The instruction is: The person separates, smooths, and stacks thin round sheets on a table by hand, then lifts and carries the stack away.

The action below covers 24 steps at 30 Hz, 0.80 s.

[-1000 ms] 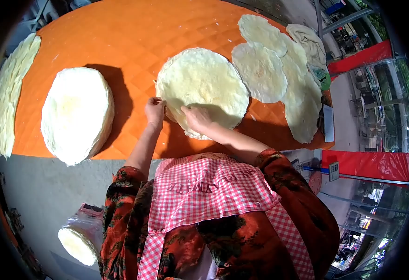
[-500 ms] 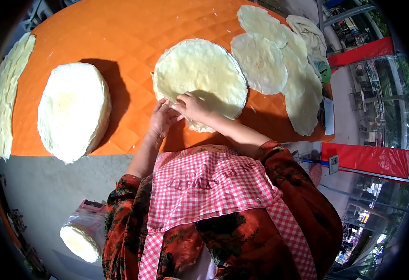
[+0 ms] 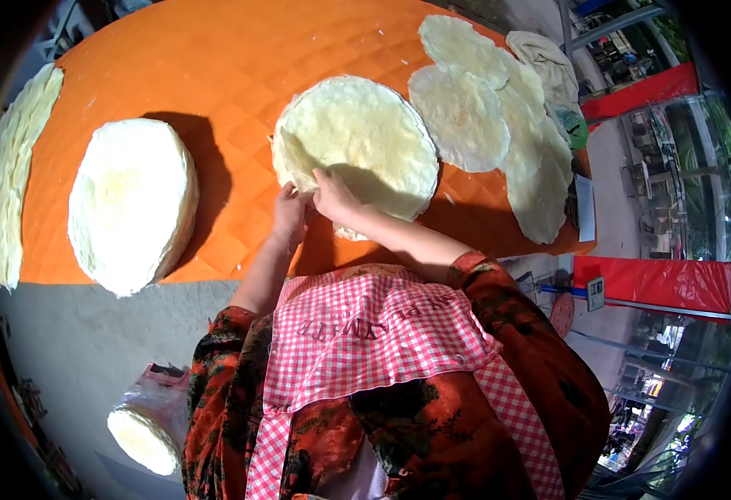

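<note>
A round stack of thin flatbreads (image 3: 374, 125) lies in front of me on the orange cloth (image 3: 240, 67). At its near left edge, my left hand (image 3: 290, 210) pinches the rim of the top flatbread. Close beside it, my right hand (image 3: 332, 196) has its fingers closed on the same edge, which is lifted and folded a little inward. The fingertips of both hands nearly meet, and the left ones are partly hidden. My right forearm passes over the near side of the stack and shades part of it.
A taller flatbread stack (image 3: 128, 204) stands to the left. Loose overlapping flatbreads (image 3: 461, 117) lie at the right, near a crumpled pale cloth (image 3: 540, 58). More flatbreads (image 3: 20, 175) line the far left edge. A bagged stack (image 3: 145, 437) sits below the table.
The top flatbread's left edge has risen and folded inward. Both hands stay together at the rim, with the fingers shifted slightly. The whole view has moved a little.
</note>
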{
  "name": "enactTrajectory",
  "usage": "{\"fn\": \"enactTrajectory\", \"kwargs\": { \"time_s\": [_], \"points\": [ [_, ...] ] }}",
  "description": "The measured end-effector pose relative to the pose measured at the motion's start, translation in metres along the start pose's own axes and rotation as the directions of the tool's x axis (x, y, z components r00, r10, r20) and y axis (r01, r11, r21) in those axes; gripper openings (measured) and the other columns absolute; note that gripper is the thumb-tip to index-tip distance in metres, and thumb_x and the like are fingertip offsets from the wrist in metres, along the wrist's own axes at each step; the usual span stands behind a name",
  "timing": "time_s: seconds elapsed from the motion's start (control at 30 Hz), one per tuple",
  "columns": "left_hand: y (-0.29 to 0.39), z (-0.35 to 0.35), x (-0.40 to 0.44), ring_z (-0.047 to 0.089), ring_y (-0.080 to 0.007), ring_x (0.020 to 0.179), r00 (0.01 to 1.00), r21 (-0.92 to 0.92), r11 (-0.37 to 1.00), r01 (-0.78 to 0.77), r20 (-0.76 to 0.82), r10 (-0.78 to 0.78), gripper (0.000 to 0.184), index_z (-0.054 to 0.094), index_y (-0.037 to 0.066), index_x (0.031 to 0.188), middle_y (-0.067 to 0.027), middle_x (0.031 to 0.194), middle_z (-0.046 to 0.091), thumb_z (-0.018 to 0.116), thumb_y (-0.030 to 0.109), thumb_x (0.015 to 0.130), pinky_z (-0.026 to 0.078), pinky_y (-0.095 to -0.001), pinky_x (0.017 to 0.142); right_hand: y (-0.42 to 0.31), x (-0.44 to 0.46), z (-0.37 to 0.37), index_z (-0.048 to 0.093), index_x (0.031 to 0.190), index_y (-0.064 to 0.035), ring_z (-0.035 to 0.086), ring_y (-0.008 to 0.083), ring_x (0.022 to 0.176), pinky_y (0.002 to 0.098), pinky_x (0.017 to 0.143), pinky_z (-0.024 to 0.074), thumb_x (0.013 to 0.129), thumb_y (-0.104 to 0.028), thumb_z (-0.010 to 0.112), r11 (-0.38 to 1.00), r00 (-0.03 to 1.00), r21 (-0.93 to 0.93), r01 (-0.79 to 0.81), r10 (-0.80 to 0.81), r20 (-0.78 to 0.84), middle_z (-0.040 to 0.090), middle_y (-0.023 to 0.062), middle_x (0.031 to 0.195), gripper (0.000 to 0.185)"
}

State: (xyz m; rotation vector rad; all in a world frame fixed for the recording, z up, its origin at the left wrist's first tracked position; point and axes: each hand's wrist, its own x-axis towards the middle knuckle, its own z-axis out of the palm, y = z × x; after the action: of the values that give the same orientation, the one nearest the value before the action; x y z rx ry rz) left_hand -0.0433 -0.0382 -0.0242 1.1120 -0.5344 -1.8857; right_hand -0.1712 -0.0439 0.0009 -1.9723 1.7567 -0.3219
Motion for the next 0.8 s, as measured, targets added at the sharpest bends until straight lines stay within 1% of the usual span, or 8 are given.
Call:
{"fn": "enactTrajectory", "kwargs": {
  "time_s": [0.03, 0.1, 0.23, 0.27, 0.4, 0.57, 0.6, 0.8],
  "points": [
    [-0.001, 0.001, 0.001, 0.064, -0.0226, 0.082, 0.999, 0.042, 0.999, 0.000, -0.044, 0.002, 0.027, 0.052, 0.002, 0.112, -0.0122, 0.098, 0.062, 0.052, -0.001, 0.085, 0.056, -0.0345, 0.067, -0.023, -0.002, -0.020, 0.047, 0.121, 0.0063, 0.061, 0.0206, 0.058, 0.0328, 0.065, 0.0517, 0.091, -0.009, 0.047, 0.996, 0.996, -0.074, 0.059, -0.063, -0.062, 0.062, 0.0152, 0.099, 0.034],
    [-0.005, -0.002, 0.002, 0.063, -0.0216, 0.081, 0.992, 0.106, 0.994, -0.007, -0.121, 0.020, 0.027, 0.054, 0.001, 0.111, -0.0108, 0.099, 0.063, 0.052, -0.002, 0.084, 0.056, -0.0324, 0.065, -0.078, -0.013, -0.118, 0.058, 0.094, 0.0033, 0.049, 0.0178, 0.049, 0.0359, 0.047, 0.0448, 0.091, -0.013, 0.042, 0.687, 0.742, 0.281, -0.670, 0.631, 0.226, 0.059, 0.0075, 0.071, 0.023],
    [-0.001, -0.002, -0.004, 0.063, -0.0242, 0.083, 0.983, 0.135, 0.991, -0.002, -0.183, 0.027, 0.026, 0.054, -0.002, 0.110, -0.0120, 0.098, 0.062, 0.049, 0.000, 0.085, 0.055, -0.0348, 0.065, 0.133, 0.107, -0.180, 0.065, 0.093, -0.0003, 0.063, 0.0226, 0.071, 0.0389, 0.064, 0.0495, 0.085, -0.011, 0.046, 0.987, 0.992, -0.103, -0.127, 0.124, -0.028, 0.068, 0.0142, 0.082, 0.024],
    [0.000, -0.001, -0.005, 0.063, -0.0245, 0.083, 0.984, 0.137, 0.990, 0.016, -0.176, 0.008, 0.026, 0.053, -0.003, 0.111, -0.0125, 0.096, 0.062, 0.049, 0.002, 0.085, 0.055, -0.0349, 0.066, 0.051, 0.070, -0.253, 0.066, 0.094, 0.0006, 0.064, 0.0228, 0.071, 0.0380, 0.063, 0.0497, 0.086, -0.011, 0.047, 0.892, 0.922, 0.275, -0.359, 0.384, -0.045, 0.068, 0.0145, 0.082, 0.024],
    [-0.006, -0.006, 0.007, 0.064, -0.0255, 0.083, 0.988, 0.071, 0.997, 0.015, -0.156, -0.003, 0.028, 0.053, -0.003, 0.111, -0.0136, 0.099, 0.062, 0.049, 0.001, 0.084, 0.056, -0.0349, 0.066, -0.003, 0.053, -0.340, 0.067, 0.093, -0.0007, 0.065, 0.0287, 0.072, 0.0375, 0.067, 0.0493, 0.087, -0.012, 0.053, 0.914, 0.973, -0.395, 0.093, -0.168, -0.159, 0.066, 0.0176, 0.078, 0.019],
    [-0.009, -0.014, 0.010, 0.064, -0.0279, 0.083, 0.993, 0.045, 0.999, 0.020, -0.118, -0.015, 0.026, 0.051, -0.002, 0.111, -0.0159, 0.100, 0.061, 0.047, 0.006, 0.087, 0.057, -0.0370, 0.063, -0.033, 0.020, -0.213, 0.065, 0.101, -0.0032, 0.057, 0.0238, 0.065, 0.0382, 0.059, 0.0476, 0.086, -0.008, 0.044, 0.946, 0.996, -0.318, 0.068, -0.049, 0.067, 0.063, 0.0170, 0.079, 0.026],
    [-0.011, -0.017, 0.010, 0.064, -0.0292, 0.084, 0.995, 0.034, 0.999, 0.010, -0.095, -0.007, 0.025, 0.050, -0.001, 0.112, -0.0165, 0.101, 0.061, 0.046, 0.008, 0.088, 0.057, -0.0383, 0.062, -0.072, -0.001, -0.199, 0.064, 0.099, 0.0020, 0.048, 0.0160, 0.054, 0.0314, 0.050, 0.0444, 0.087, -0.008, 0.042, 0.872, 0.892, 0.210, -0.442, 0.401, 0.209, 0.061, 0.0156, 0.075, 0.026],
    [0.004, -0.001, -0.015, 0.065, -0.0256, 0.073, 0.996, 0.036, 0.997, 0.062, -0.066, -0.060, 0.021, 0.051, -0.001, 0.107, -0.0150, 0.092, 0.063, 0.047, 0.009, 0.090, 0.057, -0.0354, 0.059, -0.015, 0.009, -0.028, 0.062, 0.086, 0.0097, 0.066, 0.0324, 0.077, 0.0461, 0.065, 0.0500, 0.089, -0.013, 0.042, 0.992, 0.939, -0.100, -0.075, 0.104, 0.327, 0.065, 0.0253, 0.088, 0.030]
  ]
}}
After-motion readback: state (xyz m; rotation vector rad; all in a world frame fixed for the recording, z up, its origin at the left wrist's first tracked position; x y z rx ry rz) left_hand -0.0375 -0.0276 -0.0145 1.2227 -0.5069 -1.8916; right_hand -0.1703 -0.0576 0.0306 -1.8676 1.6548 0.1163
